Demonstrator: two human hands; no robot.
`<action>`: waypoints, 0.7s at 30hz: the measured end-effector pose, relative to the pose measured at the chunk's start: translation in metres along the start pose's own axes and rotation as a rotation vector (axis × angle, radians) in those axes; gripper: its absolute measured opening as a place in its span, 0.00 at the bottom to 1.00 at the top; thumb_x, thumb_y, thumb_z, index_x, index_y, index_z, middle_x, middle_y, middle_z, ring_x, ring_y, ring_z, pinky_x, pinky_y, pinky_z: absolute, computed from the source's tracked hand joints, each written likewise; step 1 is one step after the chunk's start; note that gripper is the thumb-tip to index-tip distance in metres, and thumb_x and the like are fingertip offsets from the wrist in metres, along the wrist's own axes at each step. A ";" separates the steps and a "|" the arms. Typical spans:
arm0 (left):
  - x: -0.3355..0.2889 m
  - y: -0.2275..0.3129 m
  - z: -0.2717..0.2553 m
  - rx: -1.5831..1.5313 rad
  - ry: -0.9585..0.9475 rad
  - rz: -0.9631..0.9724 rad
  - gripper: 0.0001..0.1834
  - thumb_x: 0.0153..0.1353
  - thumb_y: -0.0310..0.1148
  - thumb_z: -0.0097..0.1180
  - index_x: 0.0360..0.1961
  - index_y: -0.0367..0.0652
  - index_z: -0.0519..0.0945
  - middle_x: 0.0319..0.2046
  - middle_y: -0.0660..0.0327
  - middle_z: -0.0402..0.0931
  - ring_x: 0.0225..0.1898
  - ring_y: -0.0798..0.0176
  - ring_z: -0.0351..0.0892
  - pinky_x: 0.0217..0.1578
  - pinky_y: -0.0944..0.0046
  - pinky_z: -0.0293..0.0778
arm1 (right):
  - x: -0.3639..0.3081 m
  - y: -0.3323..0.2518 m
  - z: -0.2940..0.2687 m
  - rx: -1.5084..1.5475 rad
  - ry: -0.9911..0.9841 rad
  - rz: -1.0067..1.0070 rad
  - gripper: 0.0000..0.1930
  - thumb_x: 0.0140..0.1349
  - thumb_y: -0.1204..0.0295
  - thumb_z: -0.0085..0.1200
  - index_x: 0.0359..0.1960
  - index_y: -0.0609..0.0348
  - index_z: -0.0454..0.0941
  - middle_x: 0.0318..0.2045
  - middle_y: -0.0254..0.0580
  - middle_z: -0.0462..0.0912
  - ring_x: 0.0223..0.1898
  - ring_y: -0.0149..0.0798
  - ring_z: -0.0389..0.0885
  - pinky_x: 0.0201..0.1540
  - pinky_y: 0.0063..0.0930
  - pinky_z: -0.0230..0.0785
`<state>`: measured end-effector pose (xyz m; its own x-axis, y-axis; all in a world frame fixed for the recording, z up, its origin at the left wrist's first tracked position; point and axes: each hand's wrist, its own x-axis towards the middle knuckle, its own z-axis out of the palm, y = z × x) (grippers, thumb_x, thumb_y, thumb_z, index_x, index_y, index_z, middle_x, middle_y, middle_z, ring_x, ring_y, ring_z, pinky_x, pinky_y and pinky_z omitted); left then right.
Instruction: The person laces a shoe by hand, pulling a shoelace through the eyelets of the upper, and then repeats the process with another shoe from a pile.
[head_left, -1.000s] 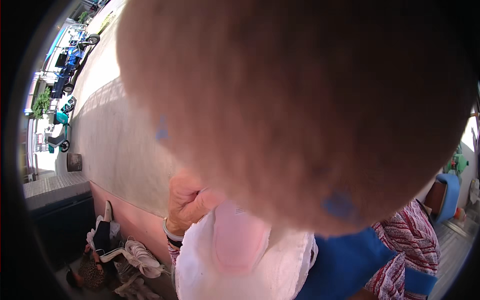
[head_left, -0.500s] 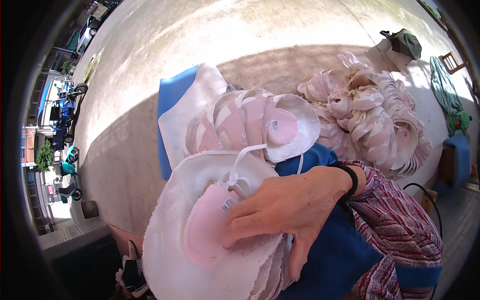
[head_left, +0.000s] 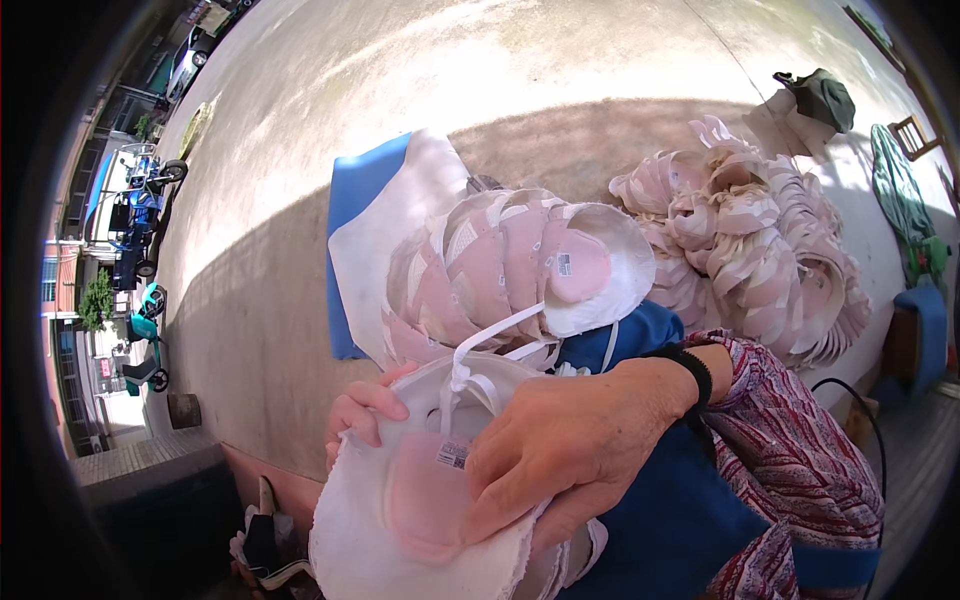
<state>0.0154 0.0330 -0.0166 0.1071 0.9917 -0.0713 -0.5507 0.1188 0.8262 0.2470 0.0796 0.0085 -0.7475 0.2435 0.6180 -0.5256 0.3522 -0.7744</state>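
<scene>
In front of me is a white-lined, soft piece that looks like a shoe upper (head_left: pixel 360 530), with a pink tongue-like pad (head_left: pixel 420 505) and a small printed label. More layers show beneath its right edge. My left hand (head_left: pixel 365 412) curls its fingers over the upper's far left rim; its thumb is hidden. My right hand (head_left: pixel 570 450) grips the right side, with bent fingers against the pink pad. A knotted white lace (head_left: pixel 460 378) runs from this upper toward a nested row of pink and white uppers (head_left: pixel 490 250) just beyond.
A large heap of similar pink uppers (head_left: pixel 740 240) lies to the far right. Under the nested row are a white sheet (head_left: pixel 375 250) and a blue sheet (head_left: pixel 347 270). Dark blue cloth (head_left: pixel 660 500) covers my lap. A dark bag (head_left: pixel 825 100) lies farther off; vehicles (head_left: pixel 135 215) stand left.
My left hand has come into view on the far left rim. My right hand's spread fingers have bent and closed on the upper, which now sits lower and is more folded.
</scene>
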 end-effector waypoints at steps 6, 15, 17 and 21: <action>-0.011 -0.021 -0.065 -0.027 -0.444 0.529 0.28 0.76 0.47 0.22 0.21 0.47 0.64 0.22 0.57 0.71 0.46 0.44 0.71 0.57 0.39 0.63 | -0.042 -0.012 -0.068 -0.067 0.348 1.095 0.13 0.64 0.64 0.54 0.33 0.65 0.82 0.27 0.43 0.81 0.32 0.26 0.78 0.35 0.23 0.70; -0.011 -0.016 -0.045 -0.115 -0.165 0.294 0.30 0.76 0.47 0.15 0.20 0.48 0.64 0.19 0.58 0.69 0.44 0.45 0.70 0.57 0.43 0.61 | -0.033 0.076 -0.040 -0.351 0.664 0.564 0.39 0.58 0.63 0.60 0.65 0.70 0.56 0.52 0.54 0.73 0.54 0.43 0.73 0.57 0.34 0.66; -0.007 -0.012 -0.044 -0.057 -0.160 0.216 0.31 0.75 0.49 0.15 0.19 0.48 0.64 0.19 0.59 0.69 0.45 0.46 0.70 0.57 0.43 0.60 | -0.013 0.084 -0.026 -0.509 0.624 0.429 0.31 0.59 0.65 0.57 0.61 0.70 0.63 0.53 0.56 0.72 0.54 0.49 0.71 0.58 0.38 0.66; -0.015 -0.006 -0.038 -0.146 -0.048 0.195 0.32 0.75 0.50 0.15 0.19 0.49 0.64 0.20 0.59 0.70 0.47 0.48 0.69 0.60 0.42 0.59 | -0.007 0.096 -0.023 -0.643 0.091 0.253 0.20 0.62 0.66 0.52 0.52 0.67 0.72 0.52 0.54 0.72 0.52 0.53 0.71 0.56 0.42 0.65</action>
<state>-0.0140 0.0191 -0.0419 0.0247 0.9935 0.1112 -0.6784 -0.0650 0.7318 0.2111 0.1322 -0.0676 -0.7633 0.4534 0.4602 0.0257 0.7331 -0.6796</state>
